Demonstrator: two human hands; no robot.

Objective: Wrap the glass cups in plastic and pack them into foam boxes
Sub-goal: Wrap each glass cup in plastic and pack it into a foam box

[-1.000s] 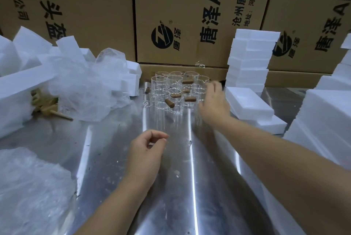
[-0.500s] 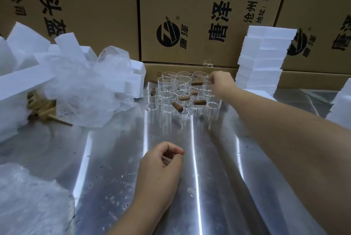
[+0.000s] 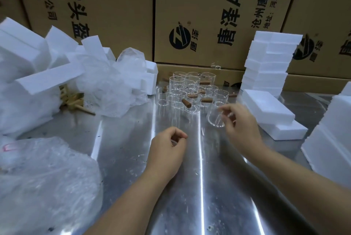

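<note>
The right hand (image 3: 241, 122), at 2 o'clock from the table's centre, gripped one clear glass cup (image 3: 215, 119) between thumb and curled fingers; the cup was tilted. It was just at 5 o'clock of the cluster of clear glass cups (image 3: 187, 90), which had brown cylindrical handles (image 3: 186, 103) and stood at 12 o'clock on the shiny steel table (image 3: 123, 139). The left hand (image 3: 167, 151), near centre, had its fingers curled against the thumb; whether it pinched anything could not be told. A stack of white foam boxes (image 3: 269, 63) stood at 1 o'clock. Crumpled clear plastic film (image 3: 106, 86) lay at 10 o'clock. Brown cardboard cartons (image 3: 199, 6) lined the far edge.
</note>
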